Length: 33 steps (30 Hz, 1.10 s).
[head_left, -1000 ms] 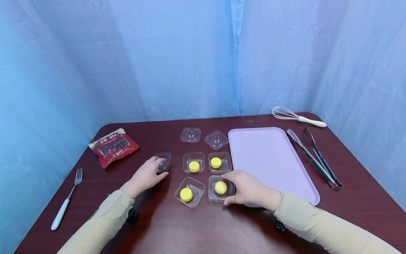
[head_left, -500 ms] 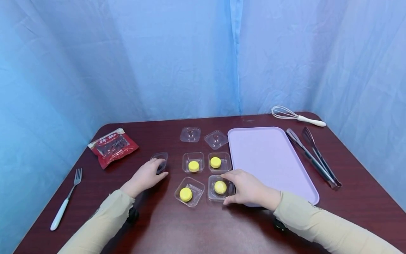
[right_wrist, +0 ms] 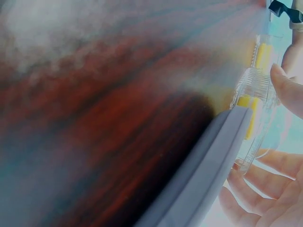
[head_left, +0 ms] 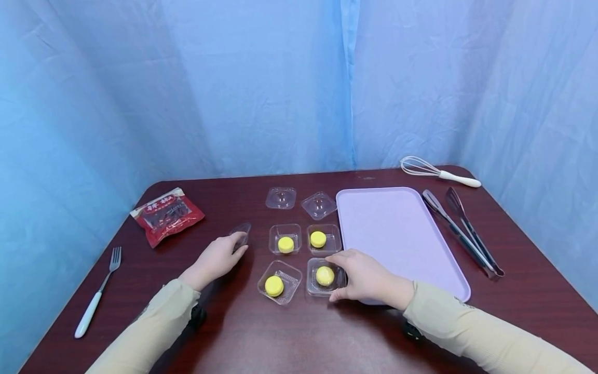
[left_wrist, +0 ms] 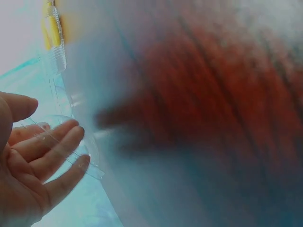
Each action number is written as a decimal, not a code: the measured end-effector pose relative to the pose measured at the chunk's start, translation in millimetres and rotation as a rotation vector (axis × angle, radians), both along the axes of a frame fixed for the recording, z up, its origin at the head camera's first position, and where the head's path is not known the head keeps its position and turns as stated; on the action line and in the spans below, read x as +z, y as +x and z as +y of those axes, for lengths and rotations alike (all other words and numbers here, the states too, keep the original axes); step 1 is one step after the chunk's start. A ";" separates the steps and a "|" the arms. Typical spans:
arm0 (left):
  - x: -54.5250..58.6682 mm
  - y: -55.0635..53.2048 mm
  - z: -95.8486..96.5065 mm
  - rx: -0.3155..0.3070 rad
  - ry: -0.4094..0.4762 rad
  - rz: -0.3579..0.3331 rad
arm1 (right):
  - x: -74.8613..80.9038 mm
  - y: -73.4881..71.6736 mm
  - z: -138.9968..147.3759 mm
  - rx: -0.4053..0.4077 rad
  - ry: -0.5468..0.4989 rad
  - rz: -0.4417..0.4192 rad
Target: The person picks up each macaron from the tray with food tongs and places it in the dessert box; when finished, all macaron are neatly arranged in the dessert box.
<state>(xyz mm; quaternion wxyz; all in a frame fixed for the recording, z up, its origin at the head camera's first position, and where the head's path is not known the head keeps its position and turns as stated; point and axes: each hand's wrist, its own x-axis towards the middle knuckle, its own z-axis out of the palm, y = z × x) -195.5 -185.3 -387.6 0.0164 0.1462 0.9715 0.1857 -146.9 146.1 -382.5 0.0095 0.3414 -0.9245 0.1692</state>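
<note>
My left hand (head_left: 215, 259) holds a clear plastic lid (head_left: 242, 231) by its edge, left of the boxes. In the left wrist view the see-through lid (left_wrist: 92, 158) stands tilted between thumb and fingers. With thumb and fingertips on opposite sides, my right hand (head_left: 364, 275) grips a clear square box (head_left: 314, 291) at the tray's near left corner. A yellow, macaron-like round (head_left: 325, 276) lies inside, seemingly under a clear cover. Three uncovered boxes (head_left: 294, 275) stand close by, each with one yellow round (head_left: 274, 286).
Two clear domed lids (head_left: 281, 198) lie behind the boxes. The lilac tray (head_left: 397, 223) stands right, with tongs (head_left: 460, 231) and a whisk (head_left: 439, 173) beyond. A red snack packet (head_left: 167, 215) and a fork (head_left: 99, 291) lie left.
The lid in my left hand has turned from showing its broad face to a narrower, tilted view, and the fingers have shifted slightly. My right hand stays on its box.
</note>
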 end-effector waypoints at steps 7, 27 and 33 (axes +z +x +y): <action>1.9 2.5 -1.9 0.009 0.056 0.031 | 0.5 0.2 -1.2 -0.009 -0.008 -0.009; 22.8 3.1 -23.9 0.053 0.179 0.145 | 4.1 0.8 -1.8 -0.008 0.019 -0.026; 26.6 5.7 -23.8 0.057 0.217 0.158 | 4.4 0.4 -1.0 0.003 0.036 -0.037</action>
